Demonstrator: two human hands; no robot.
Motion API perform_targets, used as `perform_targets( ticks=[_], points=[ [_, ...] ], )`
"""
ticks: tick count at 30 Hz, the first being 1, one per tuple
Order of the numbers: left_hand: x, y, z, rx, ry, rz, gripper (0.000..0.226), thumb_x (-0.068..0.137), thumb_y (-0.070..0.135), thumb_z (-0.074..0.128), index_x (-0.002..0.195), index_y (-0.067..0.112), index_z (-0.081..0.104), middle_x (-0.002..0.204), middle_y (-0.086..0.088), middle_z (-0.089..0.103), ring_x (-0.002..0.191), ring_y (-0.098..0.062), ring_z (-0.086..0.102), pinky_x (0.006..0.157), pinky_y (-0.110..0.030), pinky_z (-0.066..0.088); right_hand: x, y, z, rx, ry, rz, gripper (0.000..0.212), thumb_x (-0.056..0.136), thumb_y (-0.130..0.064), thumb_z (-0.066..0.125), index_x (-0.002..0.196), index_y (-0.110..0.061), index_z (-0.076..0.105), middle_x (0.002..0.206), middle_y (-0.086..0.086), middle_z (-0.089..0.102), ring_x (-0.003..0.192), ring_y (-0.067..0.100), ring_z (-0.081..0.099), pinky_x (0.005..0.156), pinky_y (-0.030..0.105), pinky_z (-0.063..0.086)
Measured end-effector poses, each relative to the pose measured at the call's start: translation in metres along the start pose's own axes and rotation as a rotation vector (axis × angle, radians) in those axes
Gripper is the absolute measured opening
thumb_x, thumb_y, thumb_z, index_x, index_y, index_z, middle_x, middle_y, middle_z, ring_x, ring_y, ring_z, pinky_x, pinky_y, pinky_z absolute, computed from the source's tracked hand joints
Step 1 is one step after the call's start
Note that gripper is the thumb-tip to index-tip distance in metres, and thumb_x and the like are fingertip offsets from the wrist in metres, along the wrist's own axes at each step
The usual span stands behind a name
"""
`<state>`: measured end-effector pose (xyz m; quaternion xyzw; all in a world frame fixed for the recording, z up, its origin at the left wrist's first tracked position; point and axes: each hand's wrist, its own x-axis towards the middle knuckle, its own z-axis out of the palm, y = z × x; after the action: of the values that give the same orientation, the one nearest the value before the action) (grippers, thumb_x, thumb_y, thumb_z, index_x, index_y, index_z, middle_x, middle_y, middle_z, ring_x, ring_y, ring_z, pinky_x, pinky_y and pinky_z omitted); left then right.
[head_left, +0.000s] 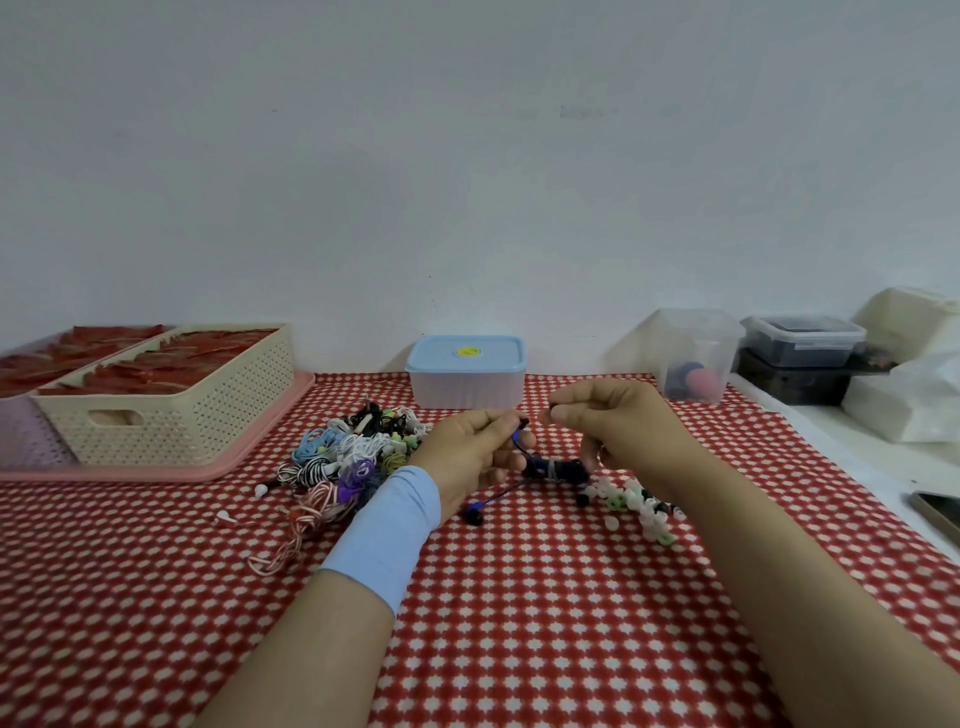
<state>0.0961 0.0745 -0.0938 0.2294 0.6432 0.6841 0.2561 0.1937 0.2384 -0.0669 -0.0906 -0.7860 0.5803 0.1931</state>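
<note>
Red-and-white checked cloth covers the table (519, 623) against a plain pale wall. The left hand (475, 452) grips a dark blue earphone (556, 467), its cord wound in a bundle just above the cloth, fingers curled round it and one earbud (522, 423) pinched up at the fingertips. The right hand (618, 421) pinches a small ear tip (545, 414) between thumb and forefinger, just beside that earbud but apart from it. So the fitting looks about to happen, not done. The second earbud (474, 516) dangles below the left hand; whether it bears a tip I cannot tell. A heap of coiled earphones (353, 457) lies to the left and loose ear tips (636, 501) to the right, so plenty seems left.
</note>
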Motion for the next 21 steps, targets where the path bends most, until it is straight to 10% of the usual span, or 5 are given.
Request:
perform_targets(
  ticks=[4, 21],
  points=[
    [-0.0011, 0.0001, 0.0015, -0.048, -0.024, 0.005, 0.022, 0.1, 0.015, 0.052, 0.115, 0.008, 0.067, 0.081, -0.003, 0.07, 0.061, -0.008, 0.061, 0.052, -0.017, 0.048, -0.0001, 0.001, 0.0033, 0.209, -0.083, 0.065, 0.014, 0.091, -0.01, 0.069, 0.102, -0.008, 0.077, 0.054, 0.002, 0.058, 0.041, 0.012, 0.036, 0.04, 0.021, 0.026],
    [-0.0053, 0.0041, 0.0016, -0.061, -0.068, 0.015, 0.016, 0.097, 0.012, 0.057, 0.104, 0.004, 0.069, 0.081, -0.005, 0.071, 0.062, -0.011, 0.063, 0.054, -0.019, 0.054, 0.003, 0.0055, 0.0013, 0.236, -0.2, 0.234, 0.015, 0.089, -0.011, 0.071, 0.101, -0.012, 0.08, 0.099, 0.016, 0.074, 0.054, 0.014, 0.054, 0.04, 0.021, 0.031]
  ],
)
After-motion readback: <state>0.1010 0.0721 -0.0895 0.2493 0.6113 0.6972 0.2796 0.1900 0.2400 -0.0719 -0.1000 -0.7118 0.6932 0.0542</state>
